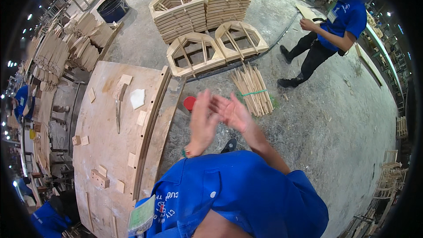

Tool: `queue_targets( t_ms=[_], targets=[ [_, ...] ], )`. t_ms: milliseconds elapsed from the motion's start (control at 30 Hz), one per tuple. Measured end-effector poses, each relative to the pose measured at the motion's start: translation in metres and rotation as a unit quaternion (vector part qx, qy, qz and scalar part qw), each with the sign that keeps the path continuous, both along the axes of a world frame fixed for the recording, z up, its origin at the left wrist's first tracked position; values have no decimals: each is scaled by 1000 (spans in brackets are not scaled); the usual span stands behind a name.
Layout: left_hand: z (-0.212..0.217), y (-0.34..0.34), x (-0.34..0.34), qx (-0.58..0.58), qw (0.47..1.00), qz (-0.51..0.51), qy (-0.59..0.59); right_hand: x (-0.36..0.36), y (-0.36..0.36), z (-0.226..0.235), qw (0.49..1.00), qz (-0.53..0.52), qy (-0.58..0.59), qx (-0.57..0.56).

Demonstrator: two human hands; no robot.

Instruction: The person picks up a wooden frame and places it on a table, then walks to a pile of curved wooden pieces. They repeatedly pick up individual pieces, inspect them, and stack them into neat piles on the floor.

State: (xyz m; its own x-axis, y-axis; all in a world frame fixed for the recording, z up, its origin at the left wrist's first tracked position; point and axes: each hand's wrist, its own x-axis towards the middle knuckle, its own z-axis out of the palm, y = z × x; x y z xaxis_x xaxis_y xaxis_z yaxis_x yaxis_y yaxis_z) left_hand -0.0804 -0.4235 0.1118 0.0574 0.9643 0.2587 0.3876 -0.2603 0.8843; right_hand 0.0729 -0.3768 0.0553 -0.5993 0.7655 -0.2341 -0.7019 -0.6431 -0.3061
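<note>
My left hand [203, 121] and my right hand [233, 112] are raised close together in front of my chest, palms turned toward each other. Both have their fingers stretched out, slightly blurred, and I see nothing held in either. A red round object [189, 103] lies on the floor beyond my left hand, partly hidden by it. To the right of it, a bundle of thin wooden sticks [252, 90] rests on the floor, bound with a green tie. On my left stands a wooden workbench [110, 147] with small wood blocks [100, 179] and a white piece [137, 98] on it.
Octagonal wooden frames [178, 15] are stacked ahead, and two partly braced frames [194, 55] lie nearer. A co-worker [341, 22] in blue stands at the right front. A dark drum [112, 7] and piled wood pieces [53, 55] are at the far left.
</note>
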Motion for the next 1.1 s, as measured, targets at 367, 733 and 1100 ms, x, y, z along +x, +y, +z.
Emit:
queue_targets(
  t_ms=[367, 733, 1100],
  targets=[
    [-24, 92, 114, 90, 982, -77, 144, 46, 37, -20, 997, 31, -61, 30],
    [-62, 229, 124, 31, 994, -79, 74, 59, 193, -71, 987, 72, 140, 38],
    [-85, 319, 57, 34, 983, 11, 181, 10, 294, -72, 973, 209, -51, -77]
  ],
)
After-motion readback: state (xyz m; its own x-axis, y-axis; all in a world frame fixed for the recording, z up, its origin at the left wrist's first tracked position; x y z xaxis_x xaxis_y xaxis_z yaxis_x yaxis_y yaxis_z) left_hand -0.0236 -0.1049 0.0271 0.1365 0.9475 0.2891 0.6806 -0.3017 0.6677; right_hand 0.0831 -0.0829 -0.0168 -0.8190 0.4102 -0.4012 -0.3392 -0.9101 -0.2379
